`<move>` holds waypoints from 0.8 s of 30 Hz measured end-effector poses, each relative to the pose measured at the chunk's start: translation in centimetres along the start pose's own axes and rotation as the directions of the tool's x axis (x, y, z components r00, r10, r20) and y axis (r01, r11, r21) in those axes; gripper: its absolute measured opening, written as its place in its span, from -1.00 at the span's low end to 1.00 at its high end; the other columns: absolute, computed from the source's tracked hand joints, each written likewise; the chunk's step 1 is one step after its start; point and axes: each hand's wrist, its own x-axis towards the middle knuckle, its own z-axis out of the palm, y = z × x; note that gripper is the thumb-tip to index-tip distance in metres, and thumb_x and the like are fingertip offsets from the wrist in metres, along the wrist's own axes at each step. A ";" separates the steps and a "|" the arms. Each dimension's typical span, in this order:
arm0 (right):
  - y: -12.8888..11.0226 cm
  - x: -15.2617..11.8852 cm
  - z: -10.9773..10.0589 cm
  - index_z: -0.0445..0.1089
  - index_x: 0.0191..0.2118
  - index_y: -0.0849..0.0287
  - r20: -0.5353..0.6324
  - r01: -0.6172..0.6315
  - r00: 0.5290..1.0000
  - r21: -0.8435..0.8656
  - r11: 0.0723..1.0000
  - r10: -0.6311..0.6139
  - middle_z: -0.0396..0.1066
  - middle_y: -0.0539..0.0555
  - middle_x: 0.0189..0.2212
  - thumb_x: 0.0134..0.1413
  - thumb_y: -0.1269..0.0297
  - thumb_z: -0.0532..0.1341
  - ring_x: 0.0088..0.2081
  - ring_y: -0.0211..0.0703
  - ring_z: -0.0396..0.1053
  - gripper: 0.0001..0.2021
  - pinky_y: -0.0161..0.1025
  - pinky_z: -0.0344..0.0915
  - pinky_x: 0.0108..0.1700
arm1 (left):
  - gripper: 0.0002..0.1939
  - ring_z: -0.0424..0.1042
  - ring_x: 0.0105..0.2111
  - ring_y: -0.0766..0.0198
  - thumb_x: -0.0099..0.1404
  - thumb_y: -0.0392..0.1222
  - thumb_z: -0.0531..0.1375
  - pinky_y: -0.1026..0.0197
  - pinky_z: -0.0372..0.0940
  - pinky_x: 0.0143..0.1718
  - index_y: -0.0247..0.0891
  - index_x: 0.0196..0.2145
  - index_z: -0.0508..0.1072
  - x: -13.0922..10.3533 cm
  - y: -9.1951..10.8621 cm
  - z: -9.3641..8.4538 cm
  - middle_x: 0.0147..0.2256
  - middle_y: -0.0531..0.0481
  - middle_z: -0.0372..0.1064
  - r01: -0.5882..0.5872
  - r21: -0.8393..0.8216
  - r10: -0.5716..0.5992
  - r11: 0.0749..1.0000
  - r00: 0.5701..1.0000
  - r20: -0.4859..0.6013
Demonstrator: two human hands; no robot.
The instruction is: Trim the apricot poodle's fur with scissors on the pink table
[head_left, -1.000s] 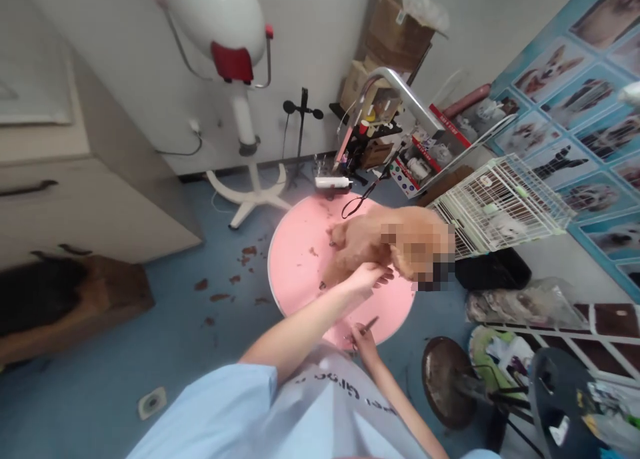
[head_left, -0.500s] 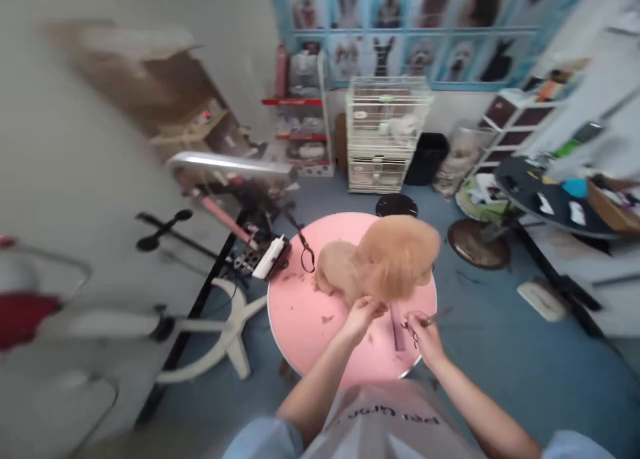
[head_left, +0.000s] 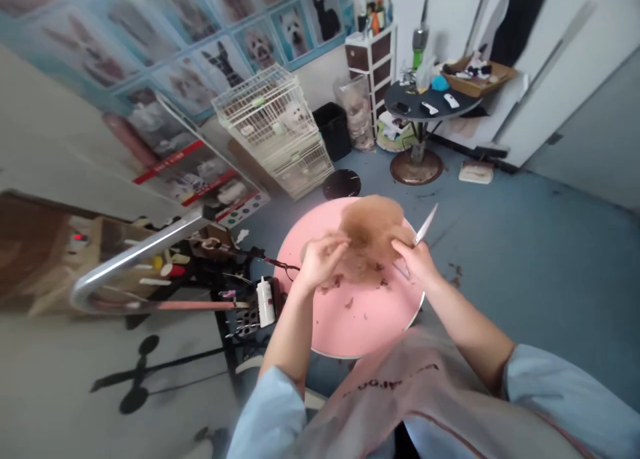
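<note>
A fluffy tan dog [head_left: 373, 229] is on the round pink table [head_left: 345, 326], its outline a little blurred. My left hand [head_left: 323, 259] is at the dog's left side, fingers curled with the tips together against the fur. Whether they pinch any hair is too blurred to tell. At the dog's right side, my right hand [head_left: 416, 259] grips a pair of scissors [head_left: 427, 224], blades pointing up and away to the right. A comb [head_left: 401, 270] lies partly hidden beside that hand. Cut hair tufts [head_left: 349, 304] are scattered over the tabletop.
A metal arm [head_left: 145, 256] with a dark loop leash [head_left: 283, 266] reaches in from the left. Beside the table stands a tool holder with a white bottle [head_left: 265, 302]. Farther off are a wire cage [head_left: 280, 132] with a white animal, a black stool [head_left: 342, 184] and a dark round table [head_left: 410, 102].
The view has swung to the right. My right hand has moved up beside the dog's head with the scissors. My left hand has shifted from below the head to its left side.
</note>
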 end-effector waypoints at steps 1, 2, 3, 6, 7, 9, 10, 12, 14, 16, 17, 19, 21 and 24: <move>-0.4 0.5 -0.9 0.49 -0.31 0.17 -0.007 0.057 0.998 -0.029 0.998 -0.057 0.52 0.01 -0.42 -0.16 0.14 0.34 -0.29 -0.11 0.48 -0.73 -0.25 0.38 -0.23 | -0.73 0.46 0.01 0.13 0.32 -0.08 0.19 0.06 0.32 0.13 -0.29 -0.22 0.62 2.2 1.2 0.1 -0.04 -0.19 0.50 -0.157 0.047 0.156 0.986 0.987 0.025; -0.8 1.1 -1.6 0.51 -0.29 0.18 0.000 0.108 0.994 -0.048 0.993 -0.108 0.55 0.03 -0.35 -0.15 0.16 0.32 -0.22 -0.08 0.49 -0.73 -0.23 0.38 -0.15 | -0.74 0.41 0.08 0.11 0.31 -0.13 0.20 0.03 0.27 0.20 -0.27 -0.16 0.62 4.4 2.2 0.7 0.04 -0.18 0.46 -0.271 0.091 0.255 0.958 0.955 0.154; -1.2 1.8 -2.1 0.51 -0.28 0.19 0.008 0.146 0.989 -0.055 0.988 -0.146 0.57 0.03 -0.31 -0.13 0.17 0.30 -0.18 -0.08 0.48 -0.74 -0.22 0.37 -0.11 | -0.73 0.36 0.15 0.07 0.26 -0.19 0.22 -0.01 0.21 0.26 -0.26 -0.12 0.61 6.6 3.1 1.7 0.12 -0.17 0.41 -0.349 0.129 0.296 0.928 0.903 0.310; -2.1 3.9 -3.0 0.46 -0.37 0.22 -0.004 0.158 0.987 -0.042 0.987 -0.158 0.51 0.00 -0.40 -0.09 0.20 0.25 -0.25 -0.15 0.44 -0.81 -0.26 0.35 -0.15 | -0.89 0.36 0.12 -0.10 0.10 -0.24 0.32 -0.17 0.01 0.35 -0.29 -0.38 0.60 11.6 4.3 5.6 0.07 -0.18 0.43 -0.477 0.226 0.242 0.849 0.733 0.636; -2.2 4.5 -3.1 0.42 -0.42 0.22 -0.012 0.147 0.989 -0.046 0.988 -0.148 0.47 -0.03 -0.46 -0.08 0.21 0.24 -0.30 -0.18 0.42 -0.84 -0.28 0.34 -0.20 | -0.94 0.40 0.05 -0.11 0.08 -0.25 0.32 -0.19 0.02 0.32 -0.30 -0.48 0.56 12.6 4.2 6.8 -0.03 -0.19 0.48 -0.494 0.265 0.195 0.828 0.698 0.689; -1.9 5.4 -3.5 0.32 -0.48 0.19 -0.010 0.123 0.992 -0.074 0.990 -0.124 0.34 -0.09 -0.56 -0.05 0.22 0.23 -0.40 -0.25 0.35 -0.84 -0.33 0.30 -0.29 | -0.94 0.44 -0.16 0.01 0.08 -0.29 0.26 -0.07 0.19 0.16 -0.30 -0.52 0.53 13.7 3.6 8.6 -0.28 -0.14 0.50 -0.488 0.318 0.090 0.813 0.644 0.759; -1.4 5.7 -3.7 0.30 -0.47 0.18 0.001 0.110 0.994 -0.084 0.990 -0.110 0.29 -0.11 -0.59 -0.04 0.22 0.24 -0.45 -0.27 0.32 -0.83 -0.34 0.27 -0.34 | -0.91 0.42 -0.26 0.09 0.08 -0.32 0.21 0.03 0.25 0.02 -0.30 -0.48 0.54 14.0 3.0 9.1 -0.37 -0.09 0.47 -0.461 0.329 0.038 0.824 0.624 0.781; 0.2 5.4 -4.0 0.27 -0.41 0.16 -0.029 0.059 0.998 -0.079 0.995 -0.062 0.22 -0.15 -0.63 -0.06 0.20 0.28 -0.53 -0.29 0.28 -0.81 -0.36 0.24 -0.43 | -0.85 0.35 -0.41 0.23 0.10 -0.33 0.15 0.19 0.24 -0.22 -0.31 -0.41 0.55 14.5 1.7 9.7 -0.46 -0.01 0.41 -0.375 0.341 -0.044 0.862 0.614 0.788; 2.6 4.1 -3.9 0.25 -0.34 0.14 -0.126 -0.032 0.992 -0.041 0.999 0.027 0.20 -0.18 -0.63 -0.03 0.20 0.27 -0.59 -0.29 0.26 -0.80 -0.36 0.21 -0.49 | -0.88 0.29 -0.46 0.29 0.11 -0.27 0.16 0.25 0.16 -0.34 -0.33 -0.43 0.50 14.9 0.4 10.0 -0.48 0.02 0.38 -0.297 0.333 -0.072 0.895 0.640 0.765; 5.5 1.8 -3.1 0.23 -0.34 0.12 -0.184 -0.138 0.974 -0.022 0.990 0.131 0.20 -0.15 -0.64 0.07 0.21 0.18 -0.60 -0.27 0.27 -0.87 -0.36 0.21 -0.52 | -0.86 0.27 -0.47 0.32 0.11 -0.20 0.18 0.26 0.13 -0.37 -0.33 -0.50 0.43 15.4 -0.8 10.3 -0.50 0.03 0.34 -0.254 0.298 -0.065 0.920 0.651 0.756; 7.0 0.4 -2.3 0.24 -0.35 0.13 -0.164 -0.184 0.970 -0.029 0.982 0.177 0.22 -0.13 -0.63 0.12 0.23 0.12 -0.59 -0.26 0.28 -0.90 -0.36 0.21 -0.52 | -0.86 0.27 -0.46 0.32 0.10 -0.18 0.19 0.27 0.13 -0.37 -0.34 -0.50 0.42 15.7 -1.2 10.5 -0.49 0.04 0.33 -0.235 0.264 -0.054 0.935 0.643 0.764; 9.7 -2.4 -0.1 0.27 -0.37 0.14 -0.048 -0.262 0.965 -0.075 0.962 0.259 0.28 -0.07 -0.61 0.15 0.25 0.10 -0.56 -0.25 0.31 -0.89 -0.36 0.22 -0.50 | -0.84 0.26 -0.45 0.33 0.09 -0.17 0.18 0.29 0.14 -0.38 -0.34 -0.46 0.41 16.3 -1.9 10.9 -0.47 0.05 0.32 -0.198 0.205 -0.035 0.958 0.631 0.775; 11.8 -4.7 2.6 0.30 -0.35 0.14 0.075 -0.362 0.927 -0.083 0.929 0.368 0.32 -0.04 -0.61 0.16 0.23 0.13 -0.58 -0.24 0.31 -0.88 -0.35 0.23 -0.51 | -0.82 0.23 -0.47 0.34 0.08 -0.15 0.19 0.29 0.14 -0.39 -0.36 -0.44 0.42 16.7 -2.2 11.3 -0.49 0.06 0.30 -0.176 0.201 -0.043 0.964 0.641 0.766; 13.3 -6.6 6.8 0.33 -0.29 0.15 0.269 -0.417 0.882 0.064 0.906 0.387 0.36 -0.04 -0.56 0.10 0.24 0.22 -0.54 -0.24 0.34 -0.88 -0.35 0.27 -0.48 | -0.80 0.23 -0.49 0.34 0.05 -0.15 0.23 0.28 0.14 -0.39 -0.38 -0.45 0.44 17.3 -2.3 11.7 -0.51 0.06 0.30 -0.177 0.221 -0.049 0.959 0.665 0.746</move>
